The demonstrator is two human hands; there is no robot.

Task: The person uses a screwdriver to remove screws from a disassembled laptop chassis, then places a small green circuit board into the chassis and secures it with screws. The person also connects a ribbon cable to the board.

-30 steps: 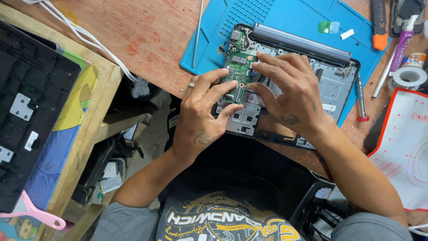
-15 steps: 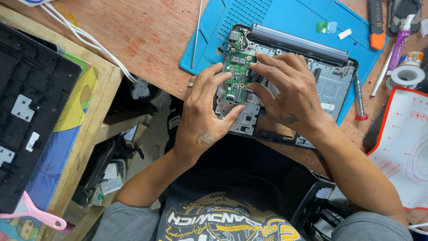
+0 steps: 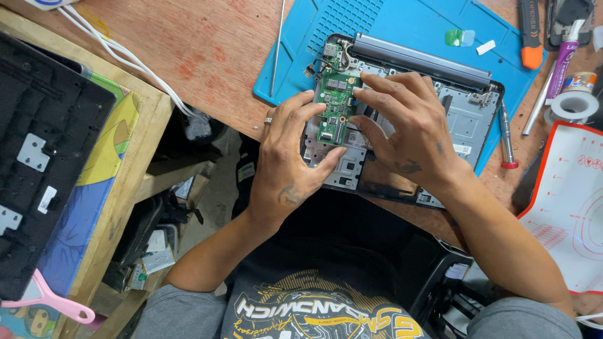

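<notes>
Wooden surface (image 3: pixel 207 56) w/ blue mat (image 3: pixel 402 19) on it; opened laptop base (image 3: pixel 465 119) lies on the mat's near edge. Left hand (image 3: pixel 286 163) & right hand (image 3: pixel 408 135) both over it, fingers (image 3: pixel 301 110) curled, pinching the small green circuit board (image 3: pixel 334 103) from either side, approx. mid-left of the base. Red-bordered white sheet (image 3: pixel 565 213) far right. White tape roll (image 3: pixel 575 107) by it. Tiny green & white stickers (image 3: pixel 461 37) top of mat.

Both hands, left hand (image 3: pixel 286 166) and right hand (image 3: pixel 408 135), rest their fingers (image 3: pixel 377 85) on a green circuit board (image 3: pixel 335 103) inside an opened laptop base (image 3: pixel 461 119) lying on a blue mat (image 3: pixel 402 25) over the wooden surface (image 3: pixel 207 50).
</notes>
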